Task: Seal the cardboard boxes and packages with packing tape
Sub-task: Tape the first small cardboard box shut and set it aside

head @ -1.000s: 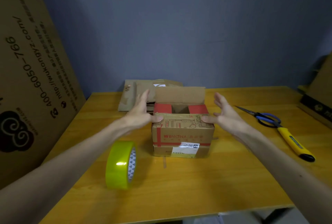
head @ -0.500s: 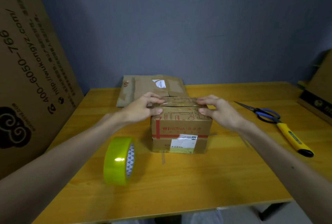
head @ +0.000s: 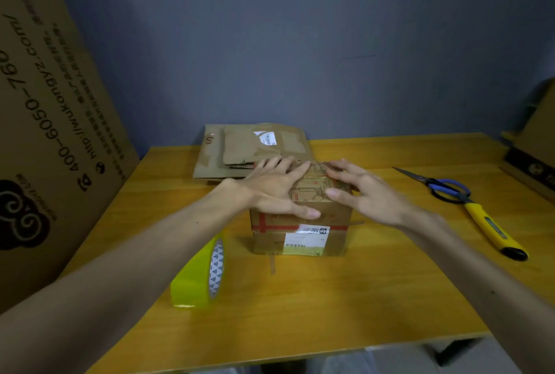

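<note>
Two hands lay on the lid of the small cardboard box (head: 300, 223) at the centre of the frame, on the counter (head: 330, 298). The left hand (head: 276, 190) pressed flat, fingers straight and spread; the right hand (head: 369, 196) rested its fingers apart and loosely bent, gripping nothing. I took this as holding the flaps shut for taping. The box's long axis ran left to right, its labelled face toward the frame's bottom. The tape roll (head: 201, 277) stood on edge at lower left, untouched.
</note>
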